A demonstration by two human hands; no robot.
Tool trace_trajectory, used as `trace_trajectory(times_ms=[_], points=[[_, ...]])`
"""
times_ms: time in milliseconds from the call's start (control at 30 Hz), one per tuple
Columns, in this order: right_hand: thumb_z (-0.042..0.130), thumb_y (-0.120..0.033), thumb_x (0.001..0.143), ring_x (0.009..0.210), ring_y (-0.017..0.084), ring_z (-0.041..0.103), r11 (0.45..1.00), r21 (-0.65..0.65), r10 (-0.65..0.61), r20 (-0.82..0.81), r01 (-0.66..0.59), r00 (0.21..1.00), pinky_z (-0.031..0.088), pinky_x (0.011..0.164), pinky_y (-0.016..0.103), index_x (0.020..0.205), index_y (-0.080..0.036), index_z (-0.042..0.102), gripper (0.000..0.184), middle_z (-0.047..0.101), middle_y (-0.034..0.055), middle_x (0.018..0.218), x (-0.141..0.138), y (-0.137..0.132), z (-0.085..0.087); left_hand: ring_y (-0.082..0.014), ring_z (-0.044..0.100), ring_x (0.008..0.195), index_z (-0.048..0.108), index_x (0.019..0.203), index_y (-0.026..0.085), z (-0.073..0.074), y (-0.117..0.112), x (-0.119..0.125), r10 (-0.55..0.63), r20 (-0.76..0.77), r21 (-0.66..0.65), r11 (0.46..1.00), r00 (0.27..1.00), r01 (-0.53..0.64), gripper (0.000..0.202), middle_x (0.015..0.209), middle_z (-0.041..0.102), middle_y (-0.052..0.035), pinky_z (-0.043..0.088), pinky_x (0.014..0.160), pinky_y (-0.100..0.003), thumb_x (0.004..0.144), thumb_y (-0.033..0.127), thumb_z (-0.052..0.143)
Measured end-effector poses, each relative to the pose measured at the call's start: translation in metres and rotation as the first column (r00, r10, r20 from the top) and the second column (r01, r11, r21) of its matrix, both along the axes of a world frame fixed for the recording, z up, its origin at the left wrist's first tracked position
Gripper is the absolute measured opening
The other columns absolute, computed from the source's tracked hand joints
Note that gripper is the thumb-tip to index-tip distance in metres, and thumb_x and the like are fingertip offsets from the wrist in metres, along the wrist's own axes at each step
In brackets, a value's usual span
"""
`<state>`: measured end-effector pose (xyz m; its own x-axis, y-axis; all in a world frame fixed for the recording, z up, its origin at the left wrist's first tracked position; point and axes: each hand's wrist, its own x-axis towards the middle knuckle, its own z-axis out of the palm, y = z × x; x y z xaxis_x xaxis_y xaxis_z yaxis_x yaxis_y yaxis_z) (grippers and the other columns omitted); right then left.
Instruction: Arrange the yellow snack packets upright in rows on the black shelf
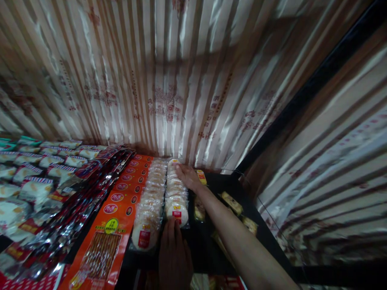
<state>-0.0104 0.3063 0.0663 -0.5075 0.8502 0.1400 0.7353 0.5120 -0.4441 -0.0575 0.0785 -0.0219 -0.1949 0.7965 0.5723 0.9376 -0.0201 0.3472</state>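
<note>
A short row of round rice crackers in clear wrappers [176,204] lies on a dark shelf, overlapping front to back. My left hand [175,253] is at its near end, fingers stretched out together, their tips against the front pack with the red label. At the far end, my right hand [189,178] reaches in from the right and rests its fingers against the crackers' side. Neither hand grips a pack. Beside this row, on the left, runs a longer row of the same wrapped crackers [146,225].
Left stand orange snack packs [121,213], dark red shiny packets [99,193] and several white bags [38,187]. Small yellowish wrapped cakes [232,202] lie under and beyond my right arm. Corrugated patterned sheeting [169,80] rises behind; a dark frame bar [296,92] slants at right.
</note>
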Motion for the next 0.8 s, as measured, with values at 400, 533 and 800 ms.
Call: trace_trajectory(times_ms=[400,533,800], points=[[0.014,-0.056,0.089,0.135,0.026,0.020,0.983,-0.109,-0.137,0.108,0.149,0.985,0.019,0.106,0.051,0.134,-0.025,0.039,0.059,0.028,0.0064,0.146,-0.021,0.053,-0.009,-0.0267,0.044,0.119,0.014,0.142,0.014,-0.022,0.007,0.004,-0.011,0.025,0.067,0.998,1.000,0.010,0.067,0.132,0.046,-0.0134,0.043,0.095,-0.043,0.081,0.010,0.040],[0.013,-0.050,0.092,0.128,0.021,0.036,0.993,-0.072,-0.081,0.120,0.090,0.989,0.025,0.105,0.041,0.125,-0.026,0.051,0.055,0.048,0.0037,0.134,-0.019,0.059,-0.006,-0.0280,0.042,0.123,0.008,0.143,0.017,-0.024,0.005,0.006,-0.032,0.094,-0.021,0.999,0.995,0.034,0.074,0.139,0.040,-0.0099,0.044,0.097,-0.043,0.079,0.016,0.046],[0.015,-0.046,0.093,0.115,0.021,0.050,0.998,-0.006,-0.059,0.131,0.060,0.990,0.033,0.099,0.035,0.105,-0.020,0.064,0.057,0.062,0.0060,0.116,-0.015,0.046,-0.005,-0.0293,0.038,0.126,0.005,0.142,0.021,-0.017,0.002,0.006,-0.040,0.151,-0.085,0.995,0.988,0.053,0.078,0.143,0.034,-0.0054,0.046,0.097,-0.045,0.077,0.021,0.048]])
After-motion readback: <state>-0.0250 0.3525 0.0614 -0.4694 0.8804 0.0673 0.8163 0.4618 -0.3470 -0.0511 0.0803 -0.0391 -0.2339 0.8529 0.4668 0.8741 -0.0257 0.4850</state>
